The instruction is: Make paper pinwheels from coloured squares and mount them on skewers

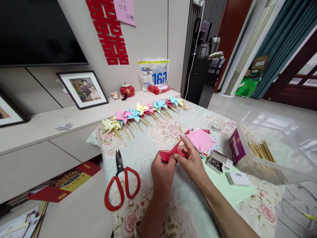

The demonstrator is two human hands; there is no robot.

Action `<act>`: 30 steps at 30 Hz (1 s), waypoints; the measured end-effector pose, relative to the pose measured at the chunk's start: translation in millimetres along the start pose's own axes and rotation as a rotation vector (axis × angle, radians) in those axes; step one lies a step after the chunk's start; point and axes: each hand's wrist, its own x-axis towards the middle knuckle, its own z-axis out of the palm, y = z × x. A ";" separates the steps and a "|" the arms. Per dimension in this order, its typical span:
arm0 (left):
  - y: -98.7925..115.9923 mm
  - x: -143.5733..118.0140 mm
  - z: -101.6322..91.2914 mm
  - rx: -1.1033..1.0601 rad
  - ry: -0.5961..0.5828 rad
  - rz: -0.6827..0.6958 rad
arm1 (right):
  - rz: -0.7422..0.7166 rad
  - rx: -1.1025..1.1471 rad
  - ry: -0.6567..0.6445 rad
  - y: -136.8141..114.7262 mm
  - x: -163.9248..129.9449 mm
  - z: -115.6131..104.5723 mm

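- Left hand [162, 172] and right hand [192, 160] meet over the middle of the tabletop [148, 145]; both pinch one red paper square [170, 153], held just above the cloth, not lying on it
- Left fingers clamp the lower edge of the paper; right thumb and forefinger nip a raised, folded corner pointing up and away
- Judgement: the step in hand looks like bending a cut corner toward the centre of the sheet. To do it well: keep the left pinch firm near the middle so the sheet does not twist, curl the corner rather than crease it flat, keep earlier corners trapped under the thumb
- Red-handled scissors [121, 185] lie shut on the cloth, to the left of the hands, well apart
- Stack of coloured paper [201, 140], pink on top, just beyond the right hand
- Small open box of pins [216, 162] near the right wrist
- Row of finished pinwheels [143, 114] on sticks along the far edge
- Clear plastic bin [274, 155] of wooden sticks at far right
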 end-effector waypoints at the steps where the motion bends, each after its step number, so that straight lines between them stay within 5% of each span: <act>1: 0.5 0.0 0.2 -0.007 -0.004 -0.005 | -0.007 -0.004 0.001 0.8 0.1 0.0; 30: -8.6 4.5 -2.9 0.003 -0.020 -0.102 | 0.066 -0.049 -0.027 14.2 2.8 -0.7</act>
